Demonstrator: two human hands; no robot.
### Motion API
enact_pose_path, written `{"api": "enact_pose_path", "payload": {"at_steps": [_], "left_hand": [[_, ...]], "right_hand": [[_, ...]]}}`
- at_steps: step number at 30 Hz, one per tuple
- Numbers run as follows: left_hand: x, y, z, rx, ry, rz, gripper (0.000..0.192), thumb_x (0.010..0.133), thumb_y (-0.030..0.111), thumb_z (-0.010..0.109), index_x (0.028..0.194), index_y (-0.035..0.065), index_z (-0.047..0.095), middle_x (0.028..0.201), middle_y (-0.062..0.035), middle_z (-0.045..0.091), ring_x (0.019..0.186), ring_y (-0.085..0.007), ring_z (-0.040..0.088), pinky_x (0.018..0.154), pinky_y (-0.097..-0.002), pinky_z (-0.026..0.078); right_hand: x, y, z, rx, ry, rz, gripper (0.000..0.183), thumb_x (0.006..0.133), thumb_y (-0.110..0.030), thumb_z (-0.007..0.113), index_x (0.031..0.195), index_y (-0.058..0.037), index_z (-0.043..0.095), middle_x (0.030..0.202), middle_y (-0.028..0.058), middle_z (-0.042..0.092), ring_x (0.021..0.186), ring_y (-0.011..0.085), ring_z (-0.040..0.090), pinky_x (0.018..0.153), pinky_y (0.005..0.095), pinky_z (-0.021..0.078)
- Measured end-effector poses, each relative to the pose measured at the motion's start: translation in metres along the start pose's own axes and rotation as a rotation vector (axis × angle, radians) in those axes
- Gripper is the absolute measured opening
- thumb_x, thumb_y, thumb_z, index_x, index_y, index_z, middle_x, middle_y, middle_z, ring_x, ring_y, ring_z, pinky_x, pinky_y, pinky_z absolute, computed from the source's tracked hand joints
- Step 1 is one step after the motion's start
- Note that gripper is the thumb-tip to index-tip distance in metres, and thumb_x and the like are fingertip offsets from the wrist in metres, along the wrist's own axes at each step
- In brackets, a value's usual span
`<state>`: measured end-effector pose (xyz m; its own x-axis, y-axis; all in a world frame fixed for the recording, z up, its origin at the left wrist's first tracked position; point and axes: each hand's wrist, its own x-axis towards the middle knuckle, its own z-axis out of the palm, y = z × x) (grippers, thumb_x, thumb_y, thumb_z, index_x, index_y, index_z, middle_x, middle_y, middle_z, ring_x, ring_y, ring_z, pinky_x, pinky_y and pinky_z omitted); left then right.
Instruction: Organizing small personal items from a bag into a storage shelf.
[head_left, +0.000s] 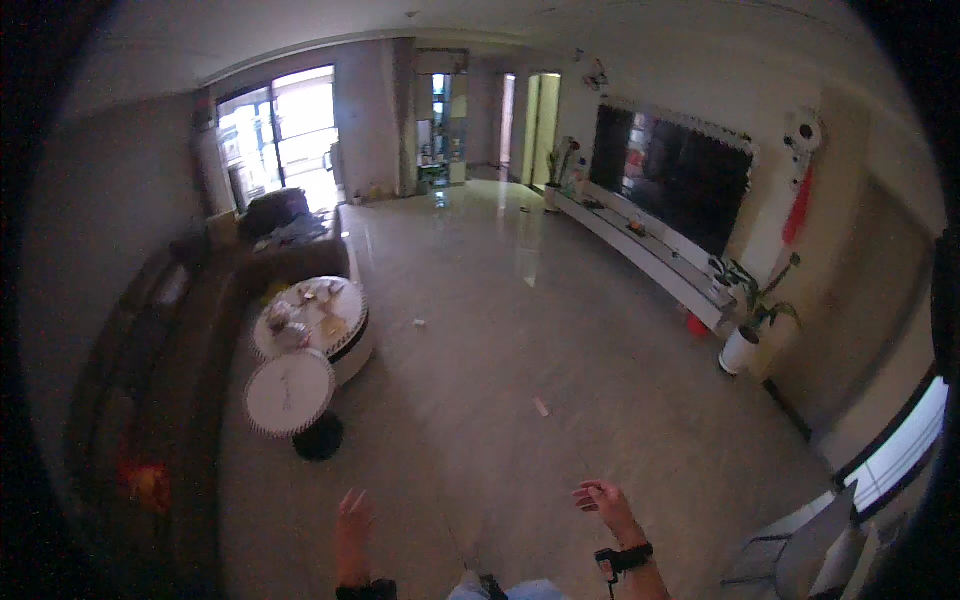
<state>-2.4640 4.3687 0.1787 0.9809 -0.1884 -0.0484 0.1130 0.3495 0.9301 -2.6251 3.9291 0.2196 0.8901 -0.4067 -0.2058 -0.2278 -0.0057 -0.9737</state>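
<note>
My left hand (354, 517) is at the lower left of the view, fingers apart and holding nothing, with a black band at the wrist. My right hand (604, 508) is right of the bottom middle, its fingers loosely curved and apart with nothing in them; a black strap with a small device sits on that wrist. Both hands are held over the tiled floor (480, 375). Beyond them a small pinkish strip (541, 407) lies on the floor, and a small white scrap (419, 322) lies farther off.
At left stand a brown sofa (202, 352), a low round table (349, 319) bearing clutter and a smaller round table (289, 394). A wall-mounted TV (667, 176), a long white shelf (637, 247) and a potted plant (739, 352) are at right. Grey furniture (817, 540) stands lower right.
</note>
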Motion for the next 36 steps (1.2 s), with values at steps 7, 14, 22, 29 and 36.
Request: {"api": "enact_pose_path", "payload": {"at_steps": [7,14,22,29,36], "left_hand": [[0.281,0.005,0.141,0.069,-0.455,0.031,0.063,0.094,0.05,0.037,0.144,0.0137,0.027,0.145,-0.0121,0.033,0.128,-0.0291,0.039,0.102,-0.0488,0.034],[0.505,-0.038,0.242,-0.257,-0.479,-0.123,0.058,0.097,0.048,0.03,0.143,0.0146,0.028,0.143,-0.012,0.035,0.127,-0.0288,0.039,0.1,-0.0485,0.035],[0.707,-0.023,0.283,-0.364,-0.236,0.014,0.06,0.095,0.051,0.03,0.141,0.0116,0.032,0.139,-0.0152,0.04,0.123,-0.0324,0.043,0.1,-0.0509,0.035],[0.967,-0.043,0.34,-0.457,-0.276,-0.074,0.06,0.095,0.049,0.031,0.139,0.0086,0.034,0.138,-0.016,0.042,0.123,-0.0334,0.044,0.099,-0.0505,0.037],[1.205,-0.039,0.546,-0.251,-0.642,-0.199,0.064,0.093,0.055,0.031,0.139,0.0113,0.036,0.143,-0.019,0.035,0.127,-0.0357,0.04,0.103,-0.0514,0.032]], "right_hand": [[0.164,-0.014,-0.067,0.317,0.249,0.006,0.035,0.096,-0.03,0.045,0.112,-0.0003,0.055,0.104,0.0123,0.065,0.087,0.0215,0.065,0.076,0.0329,0.052],[0.462,-0.078,-0.093,0.535,0.121,-0.08,0.058,0.092,-0.051,0.043,0.13,-0.0058,0.045,0.13,0.0124,0.05,0.117,0.0261,0.049,0.097,0.0424,0.0388],[0.772,-0.21,0.022,0.615,-0.444,-0.095,0.063,0.091,-0.059,0.038,0.134,-0.0128,0.045,0.137,0.0082,0.047,0.126,0.0276,0.044,0.101,0.0447,0.0349],[1.005,-0.251,0.022,0.634,-0.405,0.038,0.062,0.091,-0.059,0.038,0.131,-0.0124,0.049,0.136,0.0107,0.047,0.122,0.0285,0.047,0.1,0.0447,0.0378],[1.185,-0.288,-0.064,0.634,-0.108,-0.07,0.064,0.091,-0.06,0.035,0.129,-0.0108,0.05,0.128,0.0137,0.054,0.117,0.0305,0.052,0.097,0.0438,0.041]]}}
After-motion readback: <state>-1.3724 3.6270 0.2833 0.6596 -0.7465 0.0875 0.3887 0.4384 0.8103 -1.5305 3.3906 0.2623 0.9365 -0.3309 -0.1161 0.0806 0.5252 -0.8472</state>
